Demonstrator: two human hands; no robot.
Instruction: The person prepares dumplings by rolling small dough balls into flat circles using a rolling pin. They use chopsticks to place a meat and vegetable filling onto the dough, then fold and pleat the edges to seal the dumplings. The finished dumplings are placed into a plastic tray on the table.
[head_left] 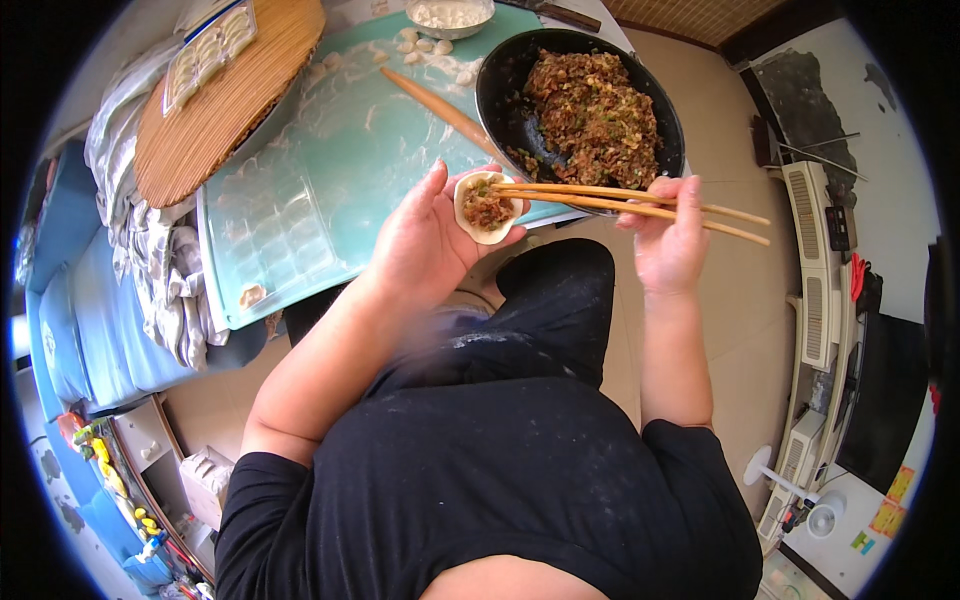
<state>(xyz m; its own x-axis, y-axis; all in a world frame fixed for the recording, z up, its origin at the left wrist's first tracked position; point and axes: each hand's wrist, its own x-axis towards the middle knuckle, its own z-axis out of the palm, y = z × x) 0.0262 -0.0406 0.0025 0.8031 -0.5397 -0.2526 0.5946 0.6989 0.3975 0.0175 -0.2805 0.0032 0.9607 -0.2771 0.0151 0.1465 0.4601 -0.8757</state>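
Observation:
My left hand [430, 235] cups a round dumpling wrapper [484, 233] on its fingers, palm up, with a lump of brown meat filling [487, 208] in the middle. Wooden chopsticks [640, 200] are gripped in my right hand [668, 235], their tips touching the filling in the wrapper. Just beyond my hands sits a black bowl [498, 85] holding a heap of minced filling [595, 120] flecked with green. A wooden rolling pin [435, 105] lies on the floured green mat [365, 140], one end hidden near the bowl.
Small dough pieces [425, 45] lie near a glass bowl of flour [450, 15] at the back. At left, a clear compartment tray [270, 220] rests on the mat. A round woven board [215, 120] carries a pack of dumplings [208, 55]. A blue sofa [110, 310] stands further left.

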